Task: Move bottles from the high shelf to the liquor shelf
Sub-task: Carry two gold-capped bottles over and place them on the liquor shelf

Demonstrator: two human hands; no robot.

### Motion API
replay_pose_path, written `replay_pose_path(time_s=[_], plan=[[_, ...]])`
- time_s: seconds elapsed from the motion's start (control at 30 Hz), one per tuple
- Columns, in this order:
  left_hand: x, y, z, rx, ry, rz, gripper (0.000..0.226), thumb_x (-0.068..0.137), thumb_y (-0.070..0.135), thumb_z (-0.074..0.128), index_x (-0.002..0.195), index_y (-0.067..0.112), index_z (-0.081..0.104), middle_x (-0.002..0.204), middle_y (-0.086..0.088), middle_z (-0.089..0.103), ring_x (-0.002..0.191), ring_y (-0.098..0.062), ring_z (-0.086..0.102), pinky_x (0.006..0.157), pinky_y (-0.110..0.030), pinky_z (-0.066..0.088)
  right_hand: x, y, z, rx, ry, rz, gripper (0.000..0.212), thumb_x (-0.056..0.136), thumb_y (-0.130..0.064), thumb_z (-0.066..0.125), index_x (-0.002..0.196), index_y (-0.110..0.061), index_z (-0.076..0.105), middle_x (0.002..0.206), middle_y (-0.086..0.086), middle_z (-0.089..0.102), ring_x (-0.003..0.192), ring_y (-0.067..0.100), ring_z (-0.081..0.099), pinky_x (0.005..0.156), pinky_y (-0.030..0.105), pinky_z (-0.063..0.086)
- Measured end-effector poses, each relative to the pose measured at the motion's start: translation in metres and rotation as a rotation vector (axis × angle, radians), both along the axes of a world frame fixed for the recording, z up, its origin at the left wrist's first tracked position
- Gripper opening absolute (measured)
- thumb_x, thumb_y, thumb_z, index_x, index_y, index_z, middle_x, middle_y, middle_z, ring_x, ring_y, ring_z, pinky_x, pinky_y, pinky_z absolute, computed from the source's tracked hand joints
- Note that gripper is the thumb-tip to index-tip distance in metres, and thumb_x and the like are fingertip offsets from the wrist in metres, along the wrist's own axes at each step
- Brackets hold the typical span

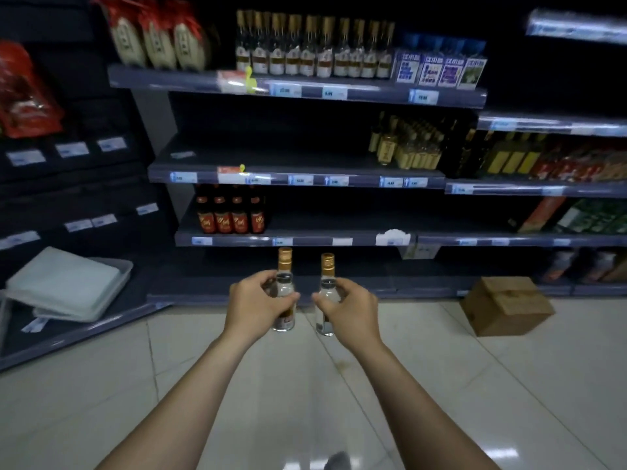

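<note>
My left hand [258,301] grips a clear bottle with a gold cap [285,266], held upright in front of the shelving. My right hand [349,308] grips a second clear gold-capped bottle [327,269] beside it, also upright. Both bottles hang in the air above the tiled floor, a short gap between them. On the high shelf [298,88] stands a row of several similar gold-capped bottles [315,49]. The shelf below it [295,179] is bare on its left and middle, with small amber bottles [407,144] at its right end.
Dark brown bottles [230,212] stand on the third shelf at the left. A cardboard box [505,305] sits on the floor at the right. White trays [68,283] lie on a low rack to the left. Blue cartons [437,67] stand right of the high row.
</note>
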State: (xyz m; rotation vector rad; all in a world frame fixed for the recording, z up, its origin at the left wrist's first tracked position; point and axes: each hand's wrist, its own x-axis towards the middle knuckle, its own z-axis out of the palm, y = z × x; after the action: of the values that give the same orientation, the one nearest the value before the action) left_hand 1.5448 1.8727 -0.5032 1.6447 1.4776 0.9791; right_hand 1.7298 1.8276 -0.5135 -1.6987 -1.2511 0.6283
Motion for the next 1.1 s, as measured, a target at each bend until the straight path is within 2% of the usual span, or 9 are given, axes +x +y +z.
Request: replay_pose_path(time_s=[0.13,0.33,0.43,0.6,0.77,0.83,0.9,1.0,1.1], plan=[[0.048,0.062,0.01,0.0,0.007,0.059,0.04,0.064,0.037,0.094,0.098,0.037,0.074,0.084,0.03,0.074,0.08,0.012,0.068,0.067,-0.005,0.05,0.054,0.072,0.013,0.004,0.032,0.083,0.014,0.081,-0.038,0.084,0.082,-0.031,0.071,0.076,-0.008,0.074,0.071,0.006,0.069,0.064,0.022,0.055],[0.096,0.155,0.031,0.067,-0.002,0.124,0.037,0.062,0.036,0.095,0.092,0.04,0.072,0.078,0.03,0.073,0.078,0.011,0.069,0.067,-0.004,0.049,0.102,0.174,0.037,0.045,0.06,0.146,0.012,0.081,-0.033,0.085,0.085,-0.029,0.075,0.073,-0.014,0.074,0.069,0.002,0.07,0.06,0.012,0.051],[0.116,0.208,0.044,0.107,0.003,0.14,0.046,0.063,0.041,0.094,0.102,0.039,0.07,0.078,0.03,0.072,0.079,0.015,0.066,0.065,-0.002,0.047,0.123,0.228,0.048,0.079,0.055,0.169,0.013,0.081,-0.037,0.084,0.083,-0.03,0.074,0.074,-0.014,0.074,0.068,0.003,0.069,0.057,0.014,0.051],[0.154,0.31,0.071,0.228,-0.033,0.124,0.033,0.063,0.047,0.09,0.083,0.052,0.065,0.076,0.03,0.072,0.077,0.014,0.067,0.063,-0.004,0.05,0.152,0.329,0.074,0.146,0.027,0.155,0.012,0.08,-0.038,0.085,0.083,-0.032,0.075,0.074,-0.017,0.074,0.069,0.001,0.07,0.059,0.013,0.051],[0.2,0.419,0.114,0.355,-0.167,0.073,0.031,0.063,0.044,0.086,0.086,0.058,0.07,0.081,0.026,0.075,0.075,0.007,0.071,0.07,-0.018,0.058,0.181,0.427,0.122,0.265,-0.038,0.134,0.016,0.079,-0.04,0.085,0.09,-0.031,0.077,0.077,-0.016,0.076,0.071,0.003,0.071,0.068,0.03,0.059],[0.215,0.458,0.139,0.415,-0.178,0.059,0.034,0.064,0.042,0.088,0.085,0.061,0.068,0.082,0.031,0.073,0.076,0.01,0.07,0.071,-0.016,0.058,0.196,0.462,0.147,0.322,-0.08,0.103,0.017,0.077,-0.039,0.087,0.09,-0.031,0.078,0.077,-0.02,0.076,0.071,-0.001,0.071,0.067,0.024,0.058],[0.226,0.493,0.167,0.456,-0.169,0.051,0.035,0.065,0.042,0.09,0.084,0.061,0.067,0.081,0.037,0.07,0.077,0.014,0.067,0.066,-0.006,0.051,0.21,0.496,0.174,0.368,-0.127,0.075,0.018,0.076,-0.04,0.088,0.088,-0.037,0.076,0.075,-0.023,0.075,0.069,-0.004,0.07,0.064,0.015,0.054],[0.241,0.537,0.205,0.512,-0.159,0.031,0.027,0.068,0.042,0.09,0.083,0.047,0.068,0.081,0.035,0.069,0.075,0.013,0.066,0.061,-0.003,0.045,0.23,0.541,0.21,0.415,-0.14,0.046,0.032,0.075,-0.044,0.088,0.1,-0.025,0.079,0.08,-0.02,0.076,0.078,0.001,0.07,0.067,0.013,0.052],[0.256,0.567,0.235,0.593,-0.128,0.051,0.033,0.07,0.044,0.09,0.094,0.045,0.066,0.075,0.037,0.067,0.078,0.017,0.064,0.065,-0.003,0.047,0.25,0.579,0.229,0.463,-0.137,0.03,0.036,0.076,-0.047,0.087,0.105,-0.028,0.078,0.081,-0.037,0.068,0.082,-0.012,0.066,0.075,0.004,0.049]])
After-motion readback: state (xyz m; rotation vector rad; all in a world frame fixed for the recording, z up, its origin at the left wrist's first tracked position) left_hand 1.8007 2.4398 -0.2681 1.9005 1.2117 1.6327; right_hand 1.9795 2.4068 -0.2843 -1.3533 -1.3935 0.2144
